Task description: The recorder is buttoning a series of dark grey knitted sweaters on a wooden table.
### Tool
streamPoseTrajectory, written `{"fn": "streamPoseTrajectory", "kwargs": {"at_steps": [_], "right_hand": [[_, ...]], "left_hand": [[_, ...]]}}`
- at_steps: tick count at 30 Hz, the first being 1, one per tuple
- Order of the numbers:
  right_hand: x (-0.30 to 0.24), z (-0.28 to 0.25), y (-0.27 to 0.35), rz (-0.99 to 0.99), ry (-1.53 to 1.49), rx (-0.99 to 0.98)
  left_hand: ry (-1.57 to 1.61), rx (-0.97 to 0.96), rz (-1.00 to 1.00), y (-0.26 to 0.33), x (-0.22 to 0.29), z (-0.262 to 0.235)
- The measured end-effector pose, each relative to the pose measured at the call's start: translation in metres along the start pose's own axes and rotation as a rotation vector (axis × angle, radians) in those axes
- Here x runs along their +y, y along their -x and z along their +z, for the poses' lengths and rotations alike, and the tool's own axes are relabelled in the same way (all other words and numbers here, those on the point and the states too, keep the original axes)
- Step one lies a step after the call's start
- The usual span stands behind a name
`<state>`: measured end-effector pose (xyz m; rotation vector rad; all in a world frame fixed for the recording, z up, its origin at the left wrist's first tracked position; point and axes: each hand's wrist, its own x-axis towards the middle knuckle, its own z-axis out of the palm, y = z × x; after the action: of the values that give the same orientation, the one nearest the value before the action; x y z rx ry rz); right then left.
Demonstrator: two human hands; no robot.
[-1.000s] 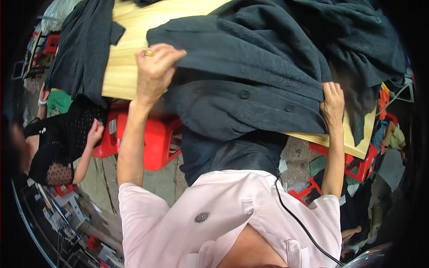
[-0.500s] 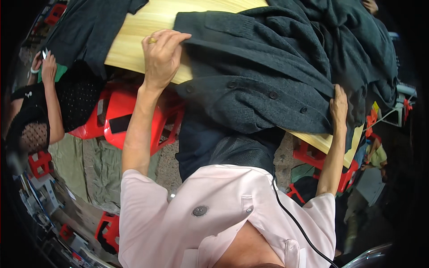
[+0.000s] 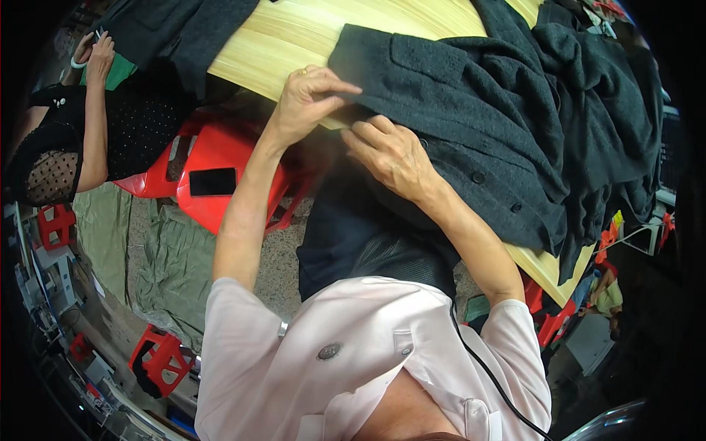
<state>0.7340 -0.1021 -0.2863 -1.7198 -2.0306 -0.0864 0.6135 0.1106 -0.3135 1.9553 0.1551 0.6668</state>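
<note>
A dark grey knitted cardigan point(image 3: 471, 110) lies across the table's near edge, with a row of dark buttons and a patch pocket showing. At its left end, my left hand point(image 3: 305, 103) has its thumb and forefinger apart, fingertips against the knit's edge. Just right of it, my right hand point(image 3: 393, 156) is closed, fingers bent round the cardigan's near left corner. Its fingertips partly hide the cloth there.
The pale wooden table point(image 3: 287, 44) carries more dark knitwear point(image 3: 596, 81) at the right. A red stool point(image 3: 209, 151) at the left bears a black phone point(image 3: 212, 182). At far left, a co-worker point(image 3: 84, 140) handles a small tool beside another dark garment point(image 3: 176, 37).
My right hand has left the cardigan's right end and come across to its left end, beside my left hand. The left fingers have spread. The whole view has shifted somewhat.
</note>
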Motion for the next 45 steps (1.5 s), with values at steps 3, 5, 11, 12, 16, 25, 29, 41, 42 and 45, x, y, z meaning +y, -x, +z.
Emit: {"fn": "streamPoseTrajectory", "kwargs": {"at_steps": [3,5,11,12,16,25,29,41,42,45], "right_hand": [[0.006,0.006,0.002,-0.004,-0.025,-0.01],[0.008,0.009,0.003,-0.021,-0.056,0.039],[0.011,0.013,0.01,-0.018,-0.07,0.304],[0.011,0.011,0.01,-0.022,-0.082,0.306],[0.004,0.009,0.007,-0.019,-0.023,0.231],[0.01,0.008,0.007,-0.033,0.049,0.354],[0.01,0.007,0.008,-0.017,0.097,0.348],[0.012,0.007,0.007,0.057,0.089,0.197],[0.013,0.007,0.008,0.043,0.066,0.209],[0.015,0.01,0.008,0.044,-0.014,0.258]], "left_hand": [[-0.158,-0.028,0.079,0.014,0.009,0.0],[-0.196,-0.042,0.062,0.022,0.015,0.002],[-0.33,-0.138,0.021,0.036,0.02,0.016],[-0.311,-0.143,0.008,0.038,0.02,0.019],[-0.292,-0.1,-0.016,0.045,0.014,0.023],[-0.317,-0.126,-0.055,0.045,0.011,0.016],[-0.268,-0.112,-0.08,0.046,0.014,0.016],[-0.069,-0.085,-0.151,0.04,0.026,0.011],[-0.061,-0.114,-0.149,0.04,0.027,0.01],[-0.14,-0.081,-0.119,0.044,0.026,0.011]]}}
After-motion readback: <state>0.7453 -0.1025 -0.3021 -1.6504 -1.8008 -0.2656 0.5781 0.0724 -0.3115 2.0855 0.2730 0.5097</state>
